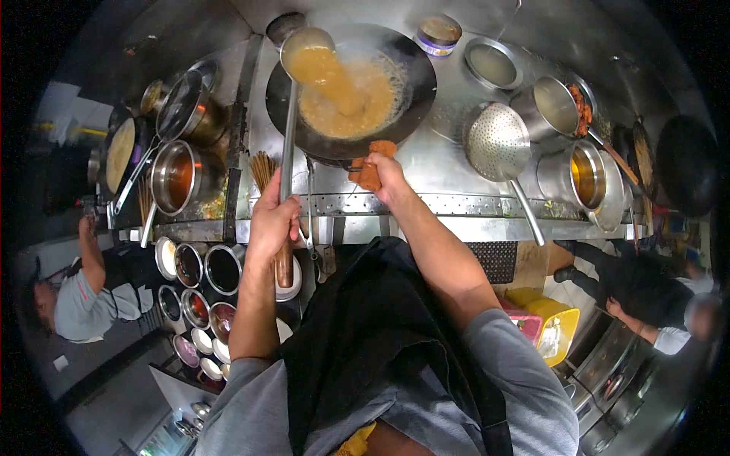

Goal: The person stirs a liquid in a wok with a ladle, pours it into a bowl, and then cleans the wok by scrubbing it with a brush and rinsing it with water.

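Observation:
My left hand [274,224] is wrapped round the handle of a long ladle [290,129], whose wooden end points down towards my apron. The ladle's bowl is tipped over the wok [414,99], and brown liquid [346,87] runs from it into the bubbling liquid below. Closed at the wok's near edge, my right hand [388,176] grips a folded orange cloth [368,179]. The cloth lies against the wok's rim or handle, and the part beneath it is hidden. Beside my left hand is a bundle of thin bamboo sticks [262,169].
A perforated strainer [498,144] rests right of the wok, near steel pots [546,106] and a pot of yellow oil [584,176]. At left stand a pot of red-brown liquid [176,178] and several sauce containers [223,267]. Other people work at left [99,296] and right [646,304].

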The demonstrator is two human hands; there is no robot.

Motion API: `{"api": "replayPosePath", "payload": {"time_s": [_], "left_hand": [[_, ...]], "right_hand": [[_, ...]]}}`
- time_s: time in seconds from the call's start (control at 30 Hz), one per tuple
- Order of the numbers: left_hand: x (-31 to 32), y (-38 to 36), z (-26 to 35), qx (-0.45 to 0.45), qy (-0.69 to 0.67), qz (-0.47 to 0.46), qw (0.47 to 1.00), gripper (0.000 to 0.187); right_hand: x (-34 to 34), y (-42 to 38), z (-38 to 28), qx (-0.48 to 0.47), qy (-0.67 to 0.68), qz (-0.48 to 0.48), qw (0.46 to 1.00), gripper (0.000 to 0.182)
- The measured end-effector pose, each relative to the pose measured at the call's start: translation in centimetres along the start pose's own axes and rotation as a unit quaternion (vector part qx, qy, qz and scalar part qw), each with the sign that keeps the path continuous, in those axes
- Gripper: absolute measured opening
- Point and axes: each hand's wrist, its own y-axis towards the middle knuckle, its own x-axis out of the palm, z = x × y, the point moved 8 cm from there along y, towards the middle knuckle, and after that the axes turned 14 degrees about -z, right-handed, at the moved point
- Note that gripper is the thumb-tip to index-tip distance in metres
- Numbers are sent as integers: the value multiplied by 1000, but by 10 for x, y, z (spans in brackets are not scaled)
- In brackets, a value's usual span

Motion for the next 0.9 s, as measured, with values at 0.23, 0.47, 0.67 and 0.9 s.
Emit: {"api": "replayPosePath", "payload": {"time_s": [0.23, 0.47, 0.67, 0.9], "left_hand": [[-13, 2, 28, 2, 160, 34, 987, 62], [-67, 80, -25, 180, 587, 132, 778, 62], [-14, 58, -60, -109, 203, 0, 973, 49], [34, 44, -77, -146, -493, -179, 839, 42]], "right_hand": [[4, -2, -1, -2, -14, -8, 1000, 32], [4, -3, -2, 8, -6, -7, 1000, 28], [2, -4, -1, 18, -6, -2, 1000, 27], [7, -24, -8, 30, -49, 7, 998, 35]]}}
